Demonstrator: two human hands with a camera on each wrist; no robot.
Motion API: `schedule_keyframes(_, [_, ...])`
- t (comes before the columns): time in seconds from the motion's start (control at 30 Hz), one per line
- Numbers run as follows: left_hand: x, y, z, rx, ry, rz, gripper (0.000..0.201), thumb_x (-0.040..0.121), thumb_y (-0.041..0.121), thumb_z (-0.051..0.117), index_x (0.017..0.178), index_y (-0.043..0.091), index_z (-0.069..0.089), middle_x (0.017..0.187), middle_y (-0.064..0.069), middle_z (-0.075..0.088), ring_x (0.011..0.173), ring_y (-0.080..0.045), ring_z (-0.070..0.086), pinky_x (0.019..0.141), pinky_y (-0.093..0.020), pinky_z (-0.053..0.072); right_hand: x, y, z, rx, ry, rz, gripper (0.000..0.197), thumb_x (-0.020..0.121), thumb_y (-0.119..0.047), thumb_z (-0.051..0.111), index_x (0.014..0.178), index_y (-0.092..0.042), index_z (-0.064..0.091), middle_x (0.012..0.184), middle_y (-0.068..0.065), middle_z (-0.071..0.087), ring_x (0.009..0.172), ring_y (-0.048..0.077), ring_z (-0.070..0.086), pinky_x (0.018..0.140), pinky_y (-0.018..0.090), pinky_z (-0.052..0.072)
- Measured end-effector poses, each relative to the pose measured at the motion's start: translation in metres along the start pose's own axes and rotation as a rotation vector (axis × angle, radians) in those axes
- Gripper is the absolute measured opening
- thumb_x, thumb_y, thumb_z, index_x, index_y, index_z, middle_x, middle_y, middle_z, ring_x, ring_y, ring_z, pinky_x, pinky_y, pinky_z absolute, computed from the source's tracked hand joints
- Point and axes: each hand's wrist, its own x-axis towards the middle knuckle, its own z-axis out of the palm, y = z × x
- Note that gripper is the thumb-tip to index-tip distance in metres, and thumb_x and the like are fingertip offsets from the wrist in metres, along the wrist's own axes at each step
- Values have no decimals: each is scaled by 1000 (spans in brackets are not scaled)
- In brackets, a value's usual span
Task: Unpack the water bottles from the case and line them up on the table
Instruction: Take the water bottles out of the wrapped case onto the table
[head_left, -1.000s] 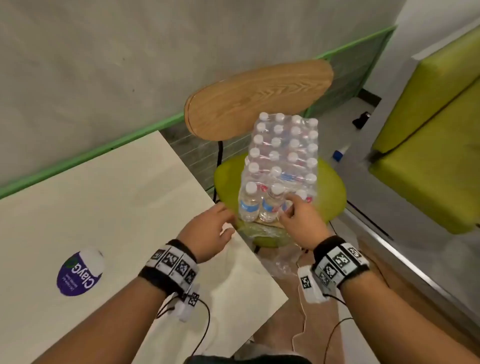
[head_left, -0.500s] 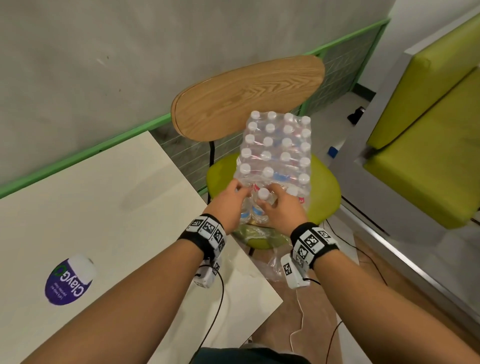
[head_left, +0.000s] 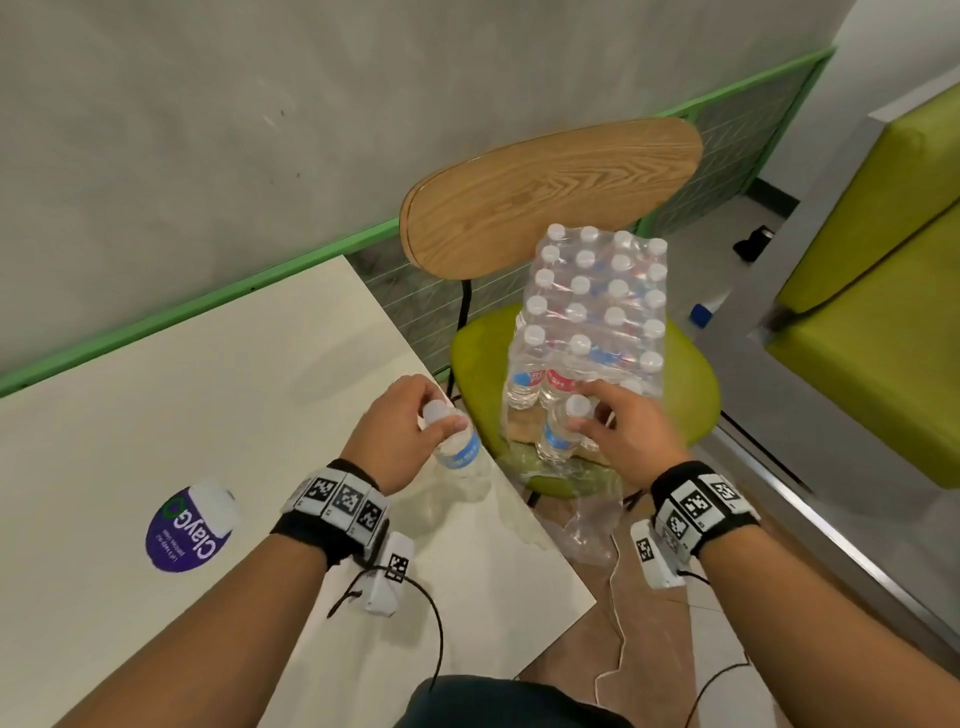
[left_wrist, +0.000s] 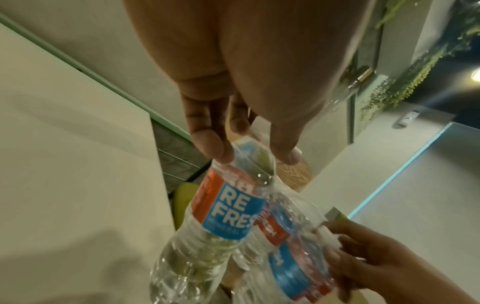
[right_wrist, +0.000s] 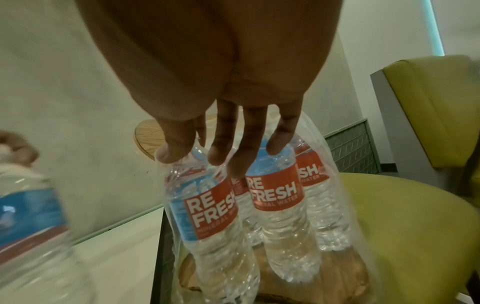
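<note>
**Two bottles out by the neck, the case on the chair seat**

Currently the left hand (head_left: 397, 434) pinches a bottle (head_left: 457, 452) at its cap and neck between thumb and fingertips; the bottle hangs tilted over the table (head_left: 208, 405) edge. Judgement: a neck grip leaves the base free, so it can be stood upright on the table. No bottle stands on the table yet.

The right hand (head_left: 623, 436) curls thumb and fingers round the cap of a second bottle (head_left: 558, 434) at the torn near end of the case (head_left: 592, 312). Whether this bottle has left the cardboard base cannot be told. Loose plastic wrap (head_left: 587, 514) hangs off the chair seat (head_left: 685, 384); judgement: the case sits there to be within reach beside the table.

Writing: bottle labels, red and blue, read "RE FRESH MINERAL WATER" in the right wrist view. A purple sticker (head_left: 182, 527) on the table reads "ClayG", upside down to the wearer; its smaller lines are illegible.

Farther off: the wooden chair back (head_left: 545, 192) and a green sofa (head_left: 883, 338).
</note>
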Motion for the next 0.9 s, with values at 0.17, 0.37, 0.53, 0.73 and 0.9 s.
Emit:
schedule_keyframes(0.17, [-41,-59,-35,78,11,-133,23,81,42,70,87,30,51,89,12,53,76,-6,53,70,-30,46,-5,-3,-5,-54,-32,4,39,80,-53,67,117,-43,58,80,-15,62,75,8,59,69,33,53])
schedule_keyframes(0.37, [-79,-120,-70,164,157,-320,25,84,36,71,95,22,54,93,0,51,81,-19,54,71,-34,44,-8,-43,-3,-121,-162,-164,35,79,-52,70,110,-37,63,96,-19,54,75,5,55,71,33,51])
schedule_keyframes(0.53, [-102,-150,-94,167,259,-455,23,87,34,68,99,21,54,96,-5,46,76,-23,52,68,-33,44,-15,-109,23,-101,-332,-260,33,82,-54,66,108,-36,60,100,-20,53,83,4,57,76,27,50])
schedule_keyframes(0.73, [-106,-162,-105,114,341,-497,13,89,29,65,100,26,58,101,-7,41,78,-23,54,77,-32,48,-10,-177,104,73,-452,-379,25,84,-33,70,106,-26,60,100,-9,56,75,6,56,76,31,52])
schedule_keyframes(0.9, [-111,-164,-105,79,290,-474,32,82,15,67,109,27,55,108,-3,36,81,-22,54,80,-30,48,3,-228,150,75,-410,-392,25,84,-22,68,108,-20,60,103,0,54,86,18,56,83,34,50])
